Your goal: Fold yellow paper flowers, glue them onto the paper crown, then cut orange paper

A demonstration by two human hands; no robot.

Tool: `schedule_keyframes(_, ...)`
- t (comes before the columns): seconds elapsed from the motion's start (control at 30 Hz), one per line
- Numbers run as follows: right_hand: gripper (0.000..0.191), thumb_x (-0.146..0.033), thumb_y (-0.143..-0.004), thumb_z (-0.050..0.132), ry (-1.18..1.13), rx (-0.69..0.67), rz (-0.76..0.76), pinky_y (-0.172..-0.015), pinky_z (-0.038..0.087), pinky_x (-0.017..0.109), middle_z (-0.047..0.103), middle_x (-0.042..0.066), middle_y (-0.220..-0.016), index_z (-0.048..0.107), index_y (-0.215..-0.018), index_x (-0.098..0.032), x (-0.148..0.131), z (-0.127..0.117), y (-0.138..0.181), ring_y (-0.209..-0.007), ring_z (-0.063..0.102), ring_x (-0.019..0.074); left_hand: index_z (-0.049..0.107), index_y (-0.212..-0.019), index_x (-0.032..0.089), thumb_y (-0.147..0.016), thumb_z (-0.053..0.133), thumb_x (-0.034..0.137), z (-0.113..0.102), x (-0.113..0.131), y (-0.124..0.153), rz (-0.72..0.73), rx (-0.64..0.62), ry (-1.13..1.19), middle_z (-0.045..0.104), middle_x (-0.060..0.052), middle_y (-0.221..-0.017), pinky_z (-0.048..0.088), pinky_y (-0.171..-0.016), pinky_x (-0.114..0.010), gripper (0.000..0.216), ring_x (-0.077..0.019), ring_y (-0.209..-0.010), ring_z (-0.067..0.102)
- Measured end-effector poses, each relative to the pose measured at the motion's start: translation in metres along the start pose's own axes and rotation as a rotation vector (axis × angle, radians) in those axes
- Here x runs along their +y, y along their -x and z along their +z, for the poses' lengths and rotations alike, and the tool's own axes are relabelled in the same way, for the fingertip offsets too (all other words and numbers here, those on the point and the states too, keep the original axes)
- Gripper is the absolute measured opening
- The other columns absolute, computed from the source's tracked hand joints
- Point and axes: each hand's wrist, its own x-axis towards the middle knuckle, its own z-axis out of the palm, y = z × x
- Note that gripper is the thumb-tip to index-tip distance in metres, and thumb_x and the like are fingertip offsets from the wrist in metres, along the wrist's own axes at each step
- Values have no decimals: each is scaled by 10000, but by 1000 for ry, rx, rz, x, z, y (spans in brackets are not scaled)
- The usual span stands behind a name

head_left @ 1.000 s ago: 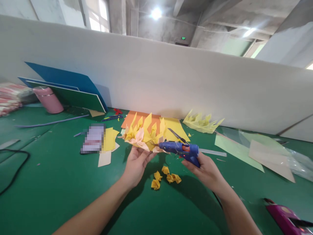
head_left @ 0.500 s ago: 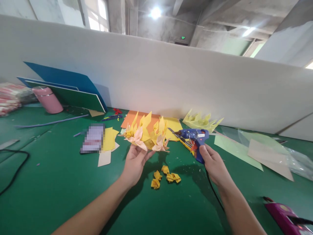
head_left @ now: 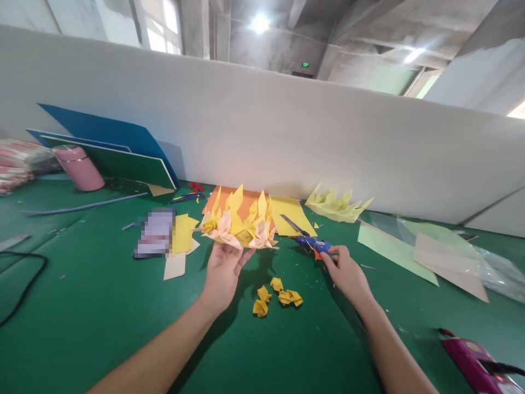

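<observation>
My left hand (head_left: 223, 273) is closed on the underside of a cluster of folded yellow and pale-pink paper flowers (head_left: 235, 221), held up above the green table (head_left: 82, 306). My right hand (head_left: 344, 269) is low at the table, its fingers round the handle of a blue glue gun (head_left: 315, 245) with an orange trigger, whose nozzle points left. Scissors (head_left: 290, 223) lie just beyond the gun. Several small crumpled yellow paper flowers (head_left: 279, 298) lie on the table between my hands.
Orange (head_left: 221, 198) and yellow (head_left: 289, 212) sheets lie by the white partition (head_left: 287, 137), with a spiky yellow-green paper piece (head_left: 336, 205). Pale green sheets (head_left: 394, 249) are on the right, a magenta device (head_left: 476, 361) bottom right. Pink bottle (head_left: 80, 167), leaning boards (head_left: 115, 150), black cable (head_left: 24, 284) on the left.
My right hand has pulled the glue gun away from the flower cluster, swung it right and brought it down to the table. My left hand has raised the cluster slightly.
</observation>
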Motion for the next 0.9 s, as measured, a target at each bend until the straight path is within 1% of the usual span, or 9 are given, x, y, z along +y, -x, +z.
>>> schedule_keyframes(0.1,126,-341,-829,431,124,48,0,-519,360,310,581,42,-589,446,-847,-217,-2,-1,-1,-583,589,266,601,-1005,258,-666,775,229,0,0,0,-8,-7,-8,662,-21,-1155,489,-944,-418,382,-248,-1159,555)
schedule_keyframes(0.2,91,-292,-818,468,209,103,-38,-636,398,364,598,105,-708,470,-811,-202,-5,-5,-1,-745,586,303,602,-989,255,-664,776,244,-1,0,0,-16,-13,-19,667,-16,-1143,491,-937,-418,368,-243,-1124,579)
schedule_keyframes(0.27,100,-294,-804,500,238,169,-102,-723,404,400,602,137,-828,481,-800,-196,-11,-10,3,-846,561,314,599,-992,254,-662,777,246,-1,-1,-1,-16,-15,-21,663,-16,-1149,494,-933,-419,375,-241,-1117,583)
schedule_keyframes(0.33,108,-303,-807,508,193,166,-212,-740,414,393,593,119,-865,491,-803,-196,-21,-15,11,-844,551,285,598,-987,248,-657,780,247,-1,-2,-1,-18,-12,-23,657,-21,-1158,495,-930,-417,376,-243,-1123,578)
schedule_keyframes(0.37,104,-303,-819,498,129,90,-283,-722,424,370,592,93,-848,496,-805,-200,-27,-17,17,-809,553,256,598,-979,244,-652,783,248,-1,-2,-1,-19,-8,-25,653,-24,-1165,497,-927,-414,375,-245,-1127,574)
schedule_keyframes(0.47,90,-270,-852,463,-74,-385,-479,-649,436,303,591,19,-808,519,-801,-222,-44,-24,35,-705,548,179,598,-961,238,-648,787,249,0,-2,0,-17,4,-33,640,-28,-1188,501,-922,-406,366,-248,-1144,563)
schedule_keyframes(0.53,46,-243,-801,546,-125,-559,-510,-647,445,285,592,0,-857,525,-839,-229,-51,-26,44,-715,547,161,592,-977,243,-657,781,247,1,-2,1,-19,-5,-33,643,-30,-1187,495,-930,-411,372,-247,-1143,565)
schedule_keyframes(0.67,272,-167,-666,667,-129,-636,-550,-678,456,286,575,-3,-931,517,-882,-233,-52,-25,49,-782,531,166,579,-1000,247,-668,773,240,1,-2,1,-29,-25,-29,658,-34,-1169,474,-956,-440,385,-250,-1139,571)
schedule_keyframes(0.9,105,-179,-785,522,-201,-675,-536,-656,459,294,589,4,-854,545,-877,-223,-49,-19,42,-709,546,152,589,-954,234,-635,801,266,0,-4,2,-40,-10,-25,683,-30,-1115,497,-933,-427,384,-245,-1102,598)
